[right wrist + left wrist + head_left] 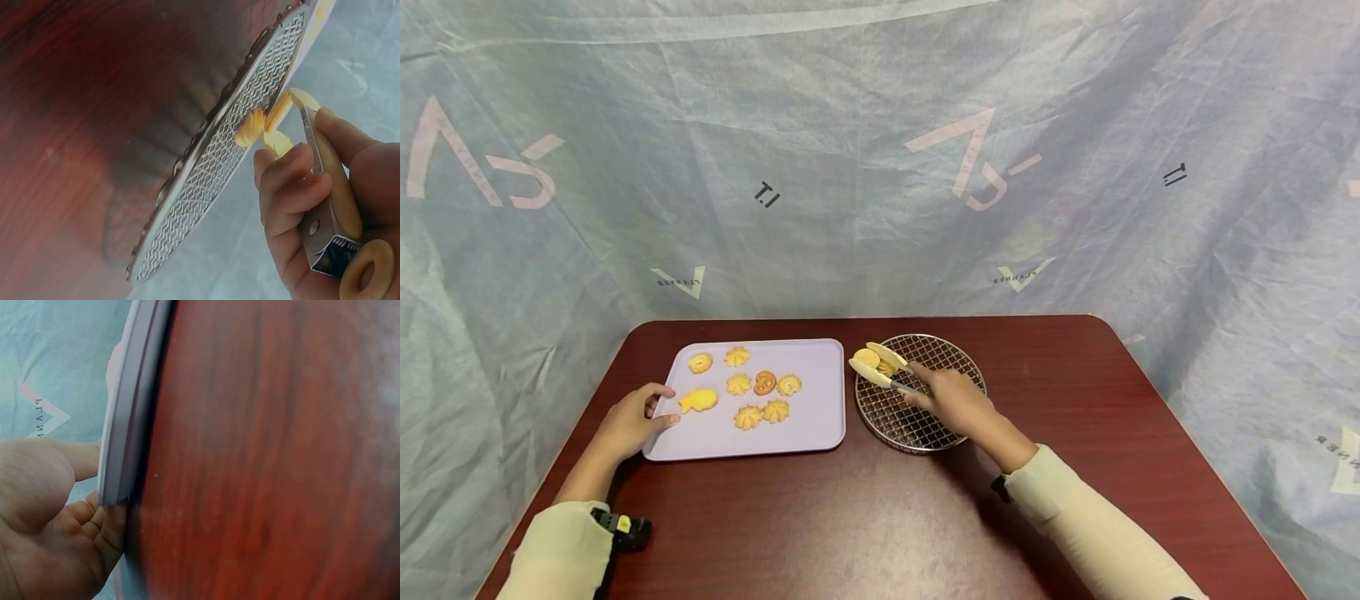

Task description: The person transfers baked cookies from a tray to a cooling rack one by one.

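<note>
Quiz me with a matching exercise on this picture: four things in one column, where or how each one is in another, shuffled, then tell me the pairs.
Column one
1. Tongs
2. Fish-shaped cookie
3. Round wire rack
4. Lavender tray

Column two
A. Pinched at its edge by the left hand
B. On the table, right of the tray
C. Held in the right hand
D. On the tray, nearest the left hand

Pairs: 1-C, 2-D, 3-B, 4-A

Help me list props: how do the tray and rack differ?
The tray is a solid, lilac rounded rectangle; the rack is round metal mesh. The tray looks wider than the rack. The left hand grips the tray; neither hand grips the rack. Both are on the table.
</note>
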The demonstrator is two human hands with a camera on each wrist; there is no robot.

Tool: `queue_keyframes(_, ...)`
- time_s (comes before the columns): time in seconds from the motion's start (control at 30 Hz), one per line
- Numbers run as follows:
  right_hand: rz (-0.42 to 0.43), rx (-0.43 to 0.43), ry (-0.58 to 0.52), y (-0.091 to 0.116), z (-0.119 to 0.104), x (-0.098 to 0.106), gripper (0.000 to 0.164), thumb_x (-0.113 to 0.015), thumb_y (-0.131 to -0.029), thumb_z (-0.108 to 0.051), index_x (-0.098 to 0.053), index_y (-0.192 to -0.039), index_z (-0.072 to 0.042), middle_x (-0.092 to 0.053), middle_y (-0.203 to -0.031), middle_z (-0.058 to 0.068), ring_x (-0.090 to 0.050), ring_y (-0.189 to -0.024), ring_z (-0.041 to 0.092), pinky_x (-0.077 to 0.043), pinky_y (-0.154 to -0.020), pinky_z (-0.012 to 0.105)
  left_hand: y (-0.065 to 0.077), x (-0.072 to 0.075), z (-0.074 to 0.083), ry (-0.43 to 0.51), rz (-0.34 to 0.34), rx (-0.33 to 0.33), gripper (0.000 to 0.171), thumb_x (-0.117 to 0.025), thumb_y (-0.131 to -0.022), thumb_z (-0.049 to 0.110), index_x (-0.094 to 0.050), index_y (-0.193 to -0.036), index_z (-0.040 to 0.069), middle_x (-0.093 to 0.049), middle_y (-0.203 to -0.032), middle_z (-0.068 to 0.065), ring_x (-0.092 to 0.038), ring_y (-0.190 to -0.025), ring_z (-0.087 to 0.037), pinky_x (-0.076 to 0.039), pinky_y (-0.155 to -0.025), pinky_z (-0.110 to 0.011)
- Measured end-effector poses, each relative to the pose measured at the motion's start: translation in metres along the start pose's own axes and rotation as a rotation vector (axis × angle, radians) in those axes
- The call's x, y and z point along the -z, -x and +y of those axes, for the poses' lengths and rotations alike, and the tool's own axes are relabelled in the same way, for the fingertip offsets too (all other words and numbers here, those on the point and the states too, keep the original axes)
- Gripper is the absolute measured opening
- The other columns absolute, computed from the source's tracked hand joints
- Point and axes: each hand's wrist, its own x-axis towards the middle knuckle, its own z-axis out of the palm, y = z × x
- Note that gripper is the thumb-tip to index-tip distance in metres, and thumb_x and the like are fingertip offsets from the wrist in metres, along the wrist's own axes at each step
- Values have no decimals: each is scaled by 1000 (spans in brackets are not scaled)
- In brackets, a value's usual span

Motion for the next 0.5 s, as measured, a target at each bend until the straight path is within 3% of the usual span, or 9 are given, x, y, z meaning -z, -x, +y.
queue_keyframes(0.2,11,-13,-10,3,9,3,69,-69,-99,-41,-46,-154,-7,-69,-123,26,-70,-90,33,-57,-86,51,1,1,4,4,9,-16,40,-75,-92,7,-58,-126,-6,-48,-89,-13,-46,-82,-27,-35,-68,-39)
queue_keyframes(0.33,21,-21,-7,6,14,5,69,-69,-99,-42,-47,-154,-8,-67,-129,25,-70,-102,37,-56,-90,53,1,2,3,2,7,-15,40,-75,-93,8,-57,-126,-6,-47,-89,-13,-46,-82,-27,-35,-68,-39)
queue_keyframes(0.5,29,-33,-5,8,19,7,66,-69,-99,-41,-48,-154,-9,-66,-130,24,-70,-100,38,-57,-82,52,1,1,3,8,1,-4,41,-75,-93,8,-57,-127,-6,-48,-90,-14,-47,-83,-28,-35,-68,-39)
